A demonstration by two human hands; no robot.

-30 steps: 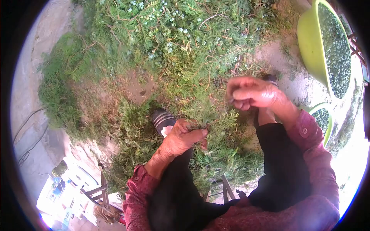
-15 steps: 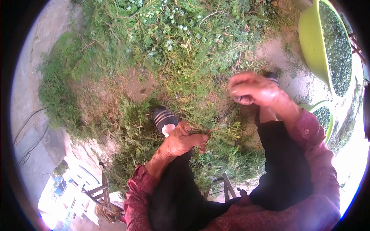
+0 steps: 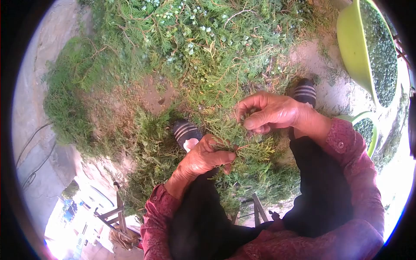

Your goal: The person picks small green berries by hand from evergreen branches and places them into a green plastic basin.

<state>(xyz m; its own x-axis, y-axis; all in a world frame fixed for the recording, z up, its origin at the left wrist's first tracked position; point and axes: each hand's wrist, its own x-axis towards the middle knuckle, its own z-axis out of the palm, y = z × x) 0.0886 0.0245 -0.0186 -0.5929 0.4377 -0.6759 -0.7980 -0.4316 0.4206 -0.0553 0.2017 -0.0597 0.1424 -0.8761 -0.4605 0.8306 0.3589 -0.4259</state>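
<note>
Head view shows the left hand (image 3: 203, 159) pinching a leafy sprig (image 3: 259, 151) above green branches (image 3: 186, 56), the right hand (image 3: 272, 111) partly curled beside it, contents unclear; a loose pinch could drop the sprig.

Taking my left shoe (image 3: 185, 132) as the landmark: it is dark with pale stripes, and my right shoe (image 3: 305, 92), to its right, matches. Just right of it, the sprig (image 3: 255, 151) in my left grip (image 3: 234, 152) is green with yellow-green tips. Above it, the branches (image 3: 173, 47) are green, dotted with pale bluish berries (image 3: 190, 48). Far to its right, the tub (image 3: 356, 47) is lime green and its fill (image 3: 381, 56) dark green. Below it, my sleeve (image 3: 158, 206) is mottled dark red and my trousers (image 3: 195, 216) black.
</note>
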